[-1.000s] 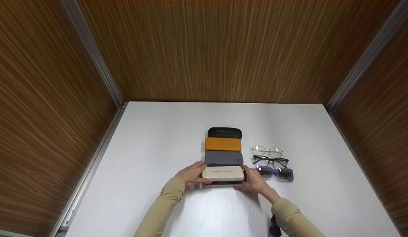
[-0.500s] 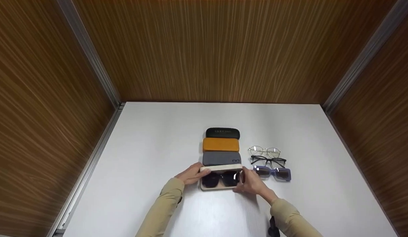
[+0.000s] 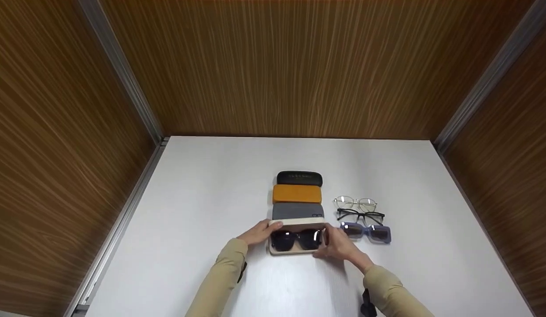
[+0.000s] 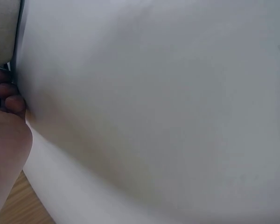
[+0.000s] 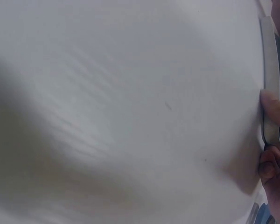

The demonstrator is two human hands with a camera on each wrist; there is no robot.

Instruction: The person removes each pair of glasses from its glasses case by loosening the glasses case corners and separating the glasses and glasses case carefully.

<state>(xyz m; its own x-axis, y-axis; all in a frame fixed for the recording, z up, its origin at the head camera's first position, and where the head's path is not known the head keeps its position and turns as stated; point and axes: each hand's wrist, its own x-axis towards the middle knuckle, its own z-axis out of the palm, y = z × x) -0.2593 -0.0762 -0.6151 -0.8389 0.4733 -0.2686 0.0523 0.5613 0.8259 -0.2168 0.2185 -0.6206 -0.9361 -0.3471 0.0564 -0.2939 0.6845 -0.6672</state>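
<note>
A cream glasses case (image 3: 295,253) stands with its lid raised in the head view. Dark sunglasses (image 3: 283,241) lie inside it, lenses toward me. My left hand (image 3: 256,233) holds the lid at its left end, thumb on the lid's edge. At the right end, my right hand (image 3: 340,245) grips the case, thumb at the front. The left wrist view catches only curled fingers (image 4: 14,103) beside an end of the case (image 4: 4,32). In the right wrist view, the right thumb (image 5: 275,108) presses the case's front wall (image 5: 270,60); other fingers curl at its end.
Behind the cream case lie a grey case (image 3: 295,211), an orange case (image 3: 297,193) and a black case (image 3: 299,178), all closed. Gold-rimmed glasses (image 3: 356,202), black-framed glasses (image 3: 362,215) and purple sunglasses (image 3: 379,234) lie to the right. Wood-grain panels (image 3: 299,70) border the white table (image 3: 202,185).
The cream case's lid has swung up and back from nearly closed, uncovering the dark sunglasses. My left hand has moved slightly with the lid; the right hand has stayed at the right end.
</note>
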